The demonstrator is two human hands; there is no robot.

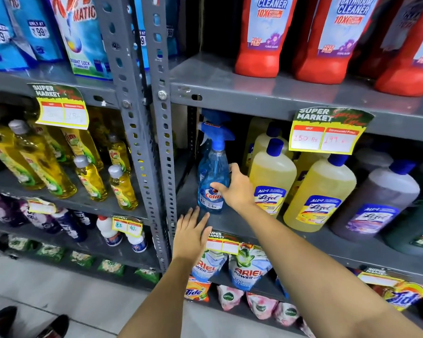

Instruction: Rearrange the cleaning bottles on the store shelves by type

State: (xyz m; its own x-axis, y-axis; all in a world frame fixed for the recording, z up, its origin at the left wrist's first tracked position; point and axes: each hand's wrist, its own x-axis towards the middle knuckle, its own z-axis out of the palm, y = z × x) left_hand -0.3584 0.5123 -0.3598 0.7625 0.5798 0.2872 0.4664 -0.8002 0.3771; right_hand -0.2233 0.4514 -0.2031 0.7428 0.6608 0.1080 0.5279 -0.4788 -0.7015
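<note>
- Since the blue spray bottle (pixel 211 178) is clear plastic nearly full of liquid, it probably has some weight low down and a top-heavy trigger head, so it may tip if pushed high up.
- It stands upright at centre frame, at the left end of the grey shelf (pixel 232 225), just beside the yellow Lizol bottles (pixel 272 176) to its right.
- The right hand (pixel 237 189) wraps its grip around the bottle's lower body, thumb across the label, fingers behind; whether it squeezes firmly I cannot tell.
- The left hand (pixel 192 234) is spread flat with an open grip, holding nothing, at the shelf's front edge just below the bottle.
- The smooth waist looks slippery; the narrow neck under the trigger would likely give a surer hold.
- Thin walls would likely flex under a hard squeeze.
</note>
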